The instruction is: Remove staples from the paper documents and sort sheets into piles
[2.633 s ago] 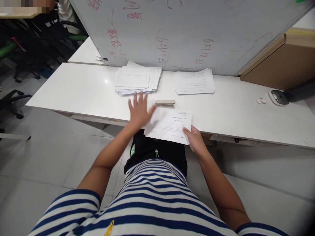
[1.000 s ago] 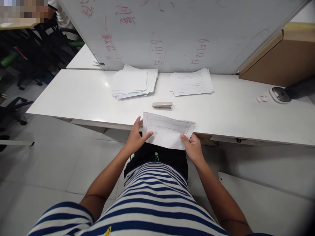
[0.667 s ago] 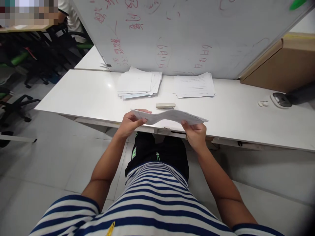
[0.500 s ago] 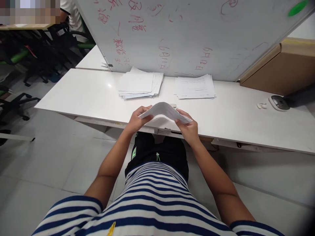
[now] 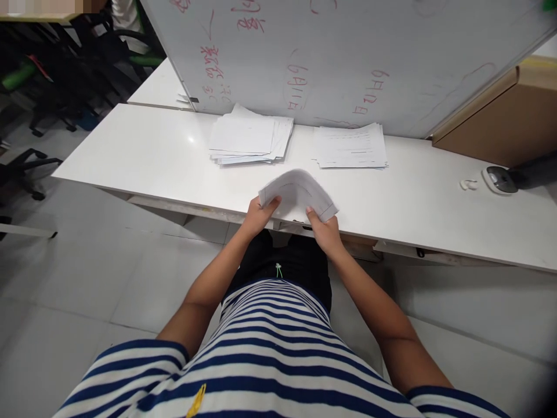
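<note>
A white sheaf of paper (image 5: 297, 188) arches upward between my two hands, above the front edge of the desk. My left hand (image 5: 260, 213) grips its left end, thumb on the near face. At the right end my right hand (image 5: 324, 231) pinches it the same way, its fingers mostly hidden behind the paper. Beyond the sheaf lies an uneven paper stack (image 5: 243, 136), and to its right a second, neater paper stack (image 5: 351, 148) with printed lines.
A whiteboard (image 5: 331, 64) with red writing stands along the back of the white desk (image 5: 152, 154). On the right are a cardboard box (image 5: 487, 125), a computer mouse (image 5: 500, 180) and a small white item (image 5: 469, 184). Office chairs (image 5: 32, 168) are on the left.
My hands have drawn closer together and the sheaf has tilted, so more of its near face shows. My left hand has moved to the right. The view has shifted slightly.
</note>
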`<state>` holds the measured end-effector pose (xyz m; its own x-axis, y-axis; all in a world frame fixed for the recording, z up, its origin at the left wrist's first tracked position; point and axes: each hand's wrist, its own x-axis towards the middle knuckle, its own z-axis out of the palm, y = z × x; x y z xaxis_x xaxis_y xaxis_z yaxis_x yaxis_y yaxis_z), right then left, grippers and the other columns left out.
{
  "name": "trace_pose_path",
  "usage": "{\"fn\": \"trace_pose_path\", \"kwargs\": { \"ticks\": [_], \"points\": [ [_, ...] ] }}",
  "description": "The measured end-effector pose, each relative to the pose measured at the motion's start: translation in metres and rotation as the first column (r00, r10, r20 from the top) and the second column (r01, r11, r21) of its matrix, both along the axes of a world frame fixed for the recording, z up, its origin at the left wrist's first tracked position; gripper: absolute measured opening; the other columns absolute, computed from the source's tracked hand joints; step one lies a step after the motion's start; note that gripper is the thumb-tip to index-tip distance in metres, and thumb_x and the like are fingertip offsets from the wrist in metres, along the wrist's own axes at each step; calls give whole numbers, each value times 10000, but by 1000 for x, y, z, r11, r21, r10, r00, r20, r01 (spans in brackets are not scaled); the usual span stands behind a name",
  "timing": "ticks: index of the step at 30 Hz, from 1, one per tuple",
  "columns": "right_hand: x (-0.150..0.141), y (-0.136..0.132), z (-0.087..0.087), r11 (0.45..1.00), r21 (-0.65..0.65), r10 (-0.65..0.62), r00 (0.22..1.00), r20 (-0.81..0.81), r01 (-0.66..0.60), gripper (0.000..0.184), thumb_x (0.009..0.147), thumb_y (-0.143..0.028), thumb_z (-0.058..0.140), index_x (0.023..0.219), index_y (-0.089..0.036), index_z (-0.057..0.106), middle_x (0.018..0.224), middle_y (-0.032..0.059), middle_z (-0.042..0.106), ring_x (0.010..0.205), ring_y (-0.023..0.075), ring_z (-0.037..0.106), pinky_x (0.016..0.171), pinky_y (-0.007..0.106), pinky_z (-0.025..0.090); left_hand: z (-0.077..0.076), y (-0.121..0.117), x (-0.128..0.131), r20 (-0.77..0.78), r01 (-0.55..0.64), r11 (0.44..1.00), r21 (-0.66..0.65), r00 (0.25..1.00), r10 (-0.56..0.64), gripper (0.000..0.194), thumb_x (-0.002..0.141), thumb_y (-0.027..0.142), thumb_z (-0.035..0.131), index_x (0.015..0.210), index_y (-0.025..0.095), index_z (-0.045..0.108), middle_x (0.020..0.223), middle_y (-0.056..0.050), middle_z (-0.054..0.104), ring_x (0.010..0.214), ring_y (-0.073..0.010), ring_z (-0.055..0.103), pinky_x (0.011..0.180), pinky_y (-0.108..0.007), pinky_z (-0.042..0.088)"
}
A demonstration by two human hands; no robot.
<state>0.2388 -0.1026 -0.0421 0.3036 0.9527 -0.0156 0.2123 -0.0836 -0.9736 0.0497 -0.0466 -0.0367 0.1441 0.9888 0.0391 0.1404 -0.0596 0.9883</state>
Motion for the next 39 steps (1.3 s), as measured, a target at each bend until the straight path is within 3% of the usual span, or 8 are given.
{"fn": "trace_pose_path", "kwargs": {
  "ticks": [4, 12, 17, 22, 26, 30, 35, 39],
  "points": [
    [-6, -11, -1, 1000, 26, -1, 999, 37, 0, 407, 859, -513, 569, 1027, -167, 704, 977, 86, 730, 1112, 292, 621, 978, 414, 480, 2, -6, 1, -37, -83, 994, 69, 996, 85, 464, 843, 585, 579, 958, 148, 686, 984, -76, 709, 1057, -269, 613, 886, -367, 496],
    [-2, -14, -6, 998, 53, 23, 984, 177, -32, 439, 884, -523, 513, 1047, -164, 705, 1046, 135, 718, 1116, 313, 623, 1013, 447, 443, -2, -8, 2, -124, -52, 996, 67, 990, 60, 440, 841, 586, 583, 922, 165, 681, 906, -53, 700, 977, -264, 626, 824, -356, 508],
    [4, -18, -11, 998, 34, -49, 991, 128, 45, 423, 874, -521, 531, 1022, -162, 700, 981, 120, 732, 1041, 299, 652, 957, 425, 481, -1, -8, 6, -170, 18, 999, 48, 985, -10, 447, 868, 581, 548, 990, 172, 680, 948, -61, 710, 998, -280, 629, 838, -374, 505],
    [32, -32, -13, 975, 56, -221, 961, 167, 214, 403, 852, -481, 561, 1064, -163, 688, 1071, 128, 720, 1066, 291, 644, 980, 438, 467, 15, -4, 11, -193, 181, 981, 73, 967, -164, 455, 883, 561, 539, 1145, 203, 640, 1112, -66, 699, 1052, -264, 633, 860, -348, 506],
    [72, -44, -15, 932, -47, -353, 929, 115, 360, 420, 776, -439, 638, 1057, -130, 682, 1060, 133, 725, 1028, 290, 657, 944, 452, 493, 27, 17, 26, -224, 223, 951, 215, 959, -174, 486, 974, 533, 363, 1259, 200, 572, 1220, -93, 660, 1118, -223, 613, 933, -333, 476],
    [99, -47, -14, 893, -207, -392, 917, 77, 399, 372, 701, -373, 682, 978, -125, 685, 915, 105, 738, 817, 255, 689, 736, 381, 572, 23, 58, 54, -507, 283, 895, 343, 859, -77, 529, 1001, 508, 263, 1249, 177, 593, 1302, -114, 614, 1268, -257, 504, 1087, -409, 351],
    [103, -43, -6, 880, -300, -392, 920, -23, 367, 291, 665, -314, 689, 903, -146, 686, 768, 74, 711, 595, 201, 639, 483, 302, 543, 3, 104, 84, -741, 341, 909, 238, 669, -57, 520, 991, 469, 305, 1372, 177, 506, 1519, -118, 409, 1469, -311, 223, 1176, -527, 155],
    [104, -40, -7, 900, -326, -327, 943, -65, 290, 288, 663, -296, 704, 902, -139, 685, 798, 90, 719, 586, 205, 635, 436, 311, 543, -4, 114, 87, -766, 364, 909, 202, 637, -85, 544, 989, 486, 285, 1394, 188, 492, 1535, -110, 388, 1477, -307, 205, 1178, -551, 135]
  ]
}}
